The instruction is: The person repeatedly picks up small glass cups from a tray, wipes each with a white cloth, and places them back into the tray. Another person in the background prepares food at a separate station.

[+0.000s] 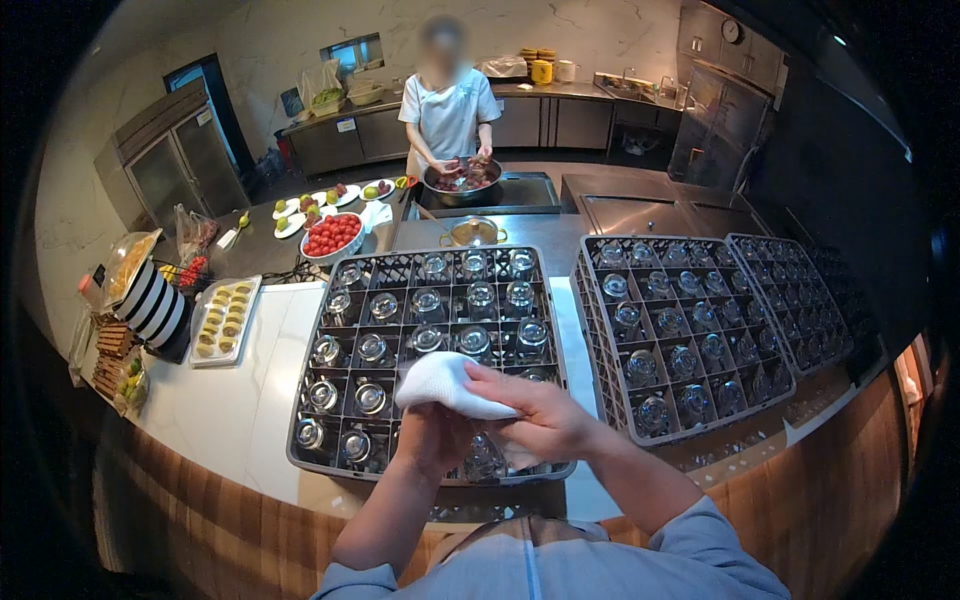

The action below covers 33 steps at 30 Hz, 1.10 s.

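Observation:
A white cloth (448, 386) is bunched over the near part of a grey plastic glass rack (430, 474). From above, my right hand (536, 412) grips the cloth's right side, thumb pressed on top. My left hand (433, 439) holds it from below, its fingers mostly hidden. The cloth bulges, but whether a glass is inside cannot be seen. Clear drinking glasses (370, 397) stand upside down in the rack's compartments, some right under my hands. Several compartments in the left and front part are partly covered by my wrists.
Two more glass racks, a nearer one (715, 441) and a farther one (825, 367), stand to the right. Leftward are a tray of cut fruit (223, 322), a striped container (154, 307) and a bowl of cherry tomatoes (332, 238). Across the counter a person (448, 112) handles fruit in a metal bowl (461, 196).

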Available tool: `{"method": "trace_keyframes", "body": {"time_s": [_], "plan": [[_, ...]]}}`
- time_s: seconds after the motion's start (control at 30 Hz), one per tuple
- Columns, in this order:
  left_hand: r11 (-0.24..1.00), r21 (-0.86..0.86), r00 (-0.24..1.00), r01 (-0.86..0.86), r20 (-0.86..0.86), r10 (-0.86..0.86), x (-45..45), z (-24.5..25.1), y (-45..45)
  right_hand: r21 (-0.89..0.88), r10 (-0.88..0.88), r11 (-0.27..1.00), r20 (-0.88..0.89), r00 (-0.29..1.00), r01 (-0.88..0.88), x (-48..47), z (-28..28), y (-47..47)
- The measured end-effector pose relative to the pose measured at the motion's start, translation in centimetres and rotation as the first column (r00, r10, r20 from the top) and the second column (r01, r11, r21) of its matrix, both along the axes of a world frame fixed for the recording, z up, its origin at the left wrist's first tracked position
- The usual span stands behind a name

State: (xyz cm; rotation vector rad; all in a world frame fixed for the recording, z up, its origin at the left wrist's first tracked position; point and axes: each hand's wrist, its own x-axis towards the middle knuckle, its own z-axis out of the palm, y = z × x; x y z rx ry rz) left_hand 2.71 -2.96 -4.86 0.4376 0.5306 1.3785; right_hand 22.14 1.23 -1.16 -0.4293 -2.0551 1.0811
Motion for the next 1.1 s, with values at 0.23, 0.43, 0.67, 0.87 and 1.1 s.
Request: {"method": "trace_keyframes", "body": {"time_s": [0.23,0.43,0.67,0.87,1.1], "plan": [[0.99,-0.131,0.998,-0.058,0.009,0.06,-3.1,0.1,0.4,-0.825,-0.27,0.176,-0.566,0.779,-0.538,2.6,-3.1,-0.5],[0.981,-0.112,0.988,-0.156,-0.026,0.154,-3.0,1.7,0.8,-0.682,-0.446,0.731,-0.515,0.732,-0.034,7.1,0.3,-1.0],[0.984,-0.077,0.961,-0.163,0.213,0.176,-3.4,2.0,1.3,-0.661,-0.517,0.75,-0.593,0.617,-0.007,8.3,2.2,-1.3],[0.951,-0.034,0.896,-0.308,0.325,0.302,-0.8,1.9,3.1,0.356,-0.286,0.903,0.076,0.955,0.242,0.9,-2.9,-2.5],[0.919,0.177,0.881,-0.353,0.394,0.263,-1.5,1.8,2.5,0.413,-0.267,0.868,-0.079,0.961,0.275,-4.2,-5.0,-4.6]]}}
